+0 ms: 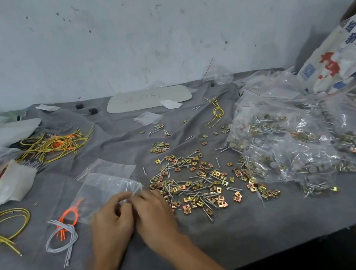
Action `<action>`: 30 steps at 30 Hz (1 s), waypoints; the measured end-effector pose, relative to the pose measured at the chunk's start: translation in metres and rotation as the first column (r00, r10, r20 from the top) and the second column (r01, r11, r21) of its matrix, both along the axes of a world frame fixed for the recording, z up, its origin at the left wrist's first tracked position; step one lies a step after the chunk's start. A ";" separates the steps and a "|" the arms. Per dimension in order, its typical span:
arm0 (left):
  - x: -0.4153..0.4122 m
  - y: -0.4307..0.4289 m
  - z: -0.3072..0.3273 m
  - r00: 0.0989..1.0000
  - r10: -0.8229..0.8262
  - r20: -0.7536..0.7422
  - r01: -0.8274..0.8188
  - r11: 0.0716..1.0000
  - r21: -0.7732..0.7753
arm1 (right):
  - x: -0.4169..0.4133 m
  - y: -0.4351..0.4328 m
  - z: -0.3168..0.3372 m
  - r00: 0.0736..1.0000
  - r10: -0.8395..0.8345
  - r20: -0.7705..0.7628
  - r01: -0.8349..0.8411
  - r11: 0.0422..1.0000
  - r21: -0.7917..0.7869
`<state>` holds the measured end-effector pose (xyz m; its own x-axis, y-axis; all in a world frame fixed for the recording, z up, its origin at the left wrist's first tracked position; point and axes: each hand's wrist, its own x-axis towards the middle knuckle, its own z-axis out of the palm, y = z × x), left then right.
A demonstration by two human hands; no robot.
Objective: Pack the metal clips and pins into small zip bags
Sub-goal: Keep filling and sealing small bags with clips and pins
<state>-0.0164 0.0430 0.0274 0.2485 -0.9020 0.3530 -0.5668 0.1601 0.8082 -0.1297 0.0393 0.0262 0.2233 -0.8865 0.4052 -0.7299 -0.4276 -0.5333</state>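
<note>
Left hand [112, 217] and right hand [153, 208] are right up against each other, fingers curled, both pinching the near edge of a small zip bag [108, 185]. Loose metal clips and pins [203, 184] are piled just right of them. A big clear bag [289, 140] farther right holds more. The tabletop [235, 237] is grey, with a scuffed wall [156, 33] behind.

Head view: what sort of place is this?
Likely a hand-packing workbench: a loose pile of metal clips and pins on grey cloth, a heap of filled zip bags beside it, a scuffed wall behind. Left hand and right hand hold a small zip bag.
</note>
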 end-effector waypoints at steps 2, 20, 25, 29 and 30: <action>0.000 0.000 -0.001 1.000 0.015 0.010 -0.015 1.000 -0.005 | -0.001 0.000 -0.002 0.998 0.041 -0.046 -0.041 0.999 -0.004; 0.003 0.015 0.008 0.960 0.005 0.280 -0.009 1.000 0.014 | -0.008 0.005 0.007 0.950 -0.241 0.199 0.252 0.967 -0.031; 0.015 0.042 0.002 0.948 -0.034 0.315 0.001 0.995 0.103 | -0.005 0.004 0.003 0.948 -0.284 0.142 0.284 0.959 0.022; 0.024 0.055 -0.007 0.917 -0.077 0.391 0.034 0.993 0.116 | -0.006 0.003 0.004 0.944 -0.268 0.193 0.269 0.963 0.022; 0.024 0.057 -0.006 0.916 -0.057 0.398 0.014 0.994 0.109 | -0.008 0.003 0.004 0.945 -0.254 0.206 0.254 0.967 0.031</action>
<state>0.0076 0.1000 0.0211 0.0730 -0.9438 0.3223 -0.8413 0.1153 0.5281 -0.1374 0.0428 0.0306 -0.0975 -0.9045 0.4152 -0.6881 -0.2401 -0.6847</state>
